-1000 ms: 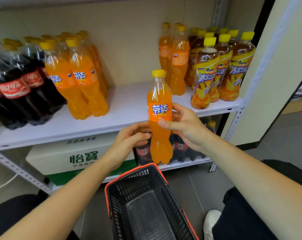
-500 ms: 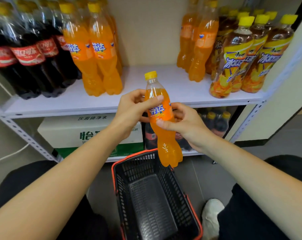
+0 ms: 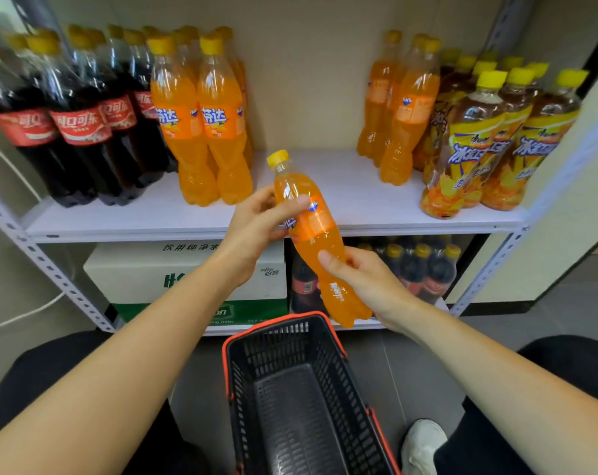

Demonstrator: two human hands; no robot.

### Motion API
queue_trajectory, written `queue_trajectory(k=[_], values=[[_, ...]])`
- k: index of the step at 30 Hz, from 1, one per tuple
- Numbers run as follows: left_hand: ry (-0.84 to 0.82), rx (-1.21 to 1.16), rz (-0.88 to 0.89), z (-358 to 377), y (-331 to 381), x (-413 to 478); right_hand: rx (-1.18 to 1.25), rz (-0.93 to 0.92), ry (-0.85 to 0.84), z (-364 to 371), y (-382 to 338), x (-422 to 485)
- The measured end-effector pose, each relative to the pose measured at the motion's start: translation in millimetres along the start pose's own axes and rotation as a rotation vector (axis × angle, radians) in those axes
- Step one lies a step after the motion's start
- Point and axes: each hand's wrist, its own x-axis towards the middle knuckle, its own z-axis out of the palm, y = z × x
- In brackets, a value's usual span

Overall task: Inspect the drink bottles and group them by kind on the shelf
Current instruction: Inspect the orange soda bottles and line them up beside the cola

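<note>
Head view: both hands hold a clear plastic bottle of orange soda with a yellow cap point(image 3: 319, 234), tilted, in front of the white shelf board point(image 3: 352, 197).
The left hand point(image 3: 256, 228) wraps its upper part, covering part of the label. The right hand point(image 3: 362, 279) grips lower down, its fingers hidden behind the bottle. Below the grip stands a black mesh basket with a red rim point(image 3: 273, 322), cut off by the frame's bottom edge.

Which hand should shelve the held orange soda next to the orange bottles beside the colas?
Left, probably. The left hand grips the held bottle at its upper half, on the side of that orange group; the right hand holds the lower half and would have to cross over.
</note>
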Motion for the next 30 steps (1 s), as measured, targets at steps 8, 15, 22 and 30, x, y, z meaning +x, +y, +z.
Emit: queue_trajectory(k=[8, 15, 22, 30], values=[[-0.024, -0.025, 0.052, 2.9, -5.5, -1.0, 0.027, 0.083, -0.172, -5.9, -7.0, 4.9], [-0.081, -0.172, 0.045, 5.3, -2.6, 1.7, 0.187, 0.080, -0.140, -13.7, -7.5, 5.6], [0.006, 0.088, 0.071, 8.5, -6.5, -2.4, 0.016, 0.042, -0.021, -14.5, -0.4, 4.1], [-0.071, -0.139, 0.026, 1.0, -3.8, -0.1, 0.086, 0.059, -0.171, -17.0, -6.4, 8.0]])
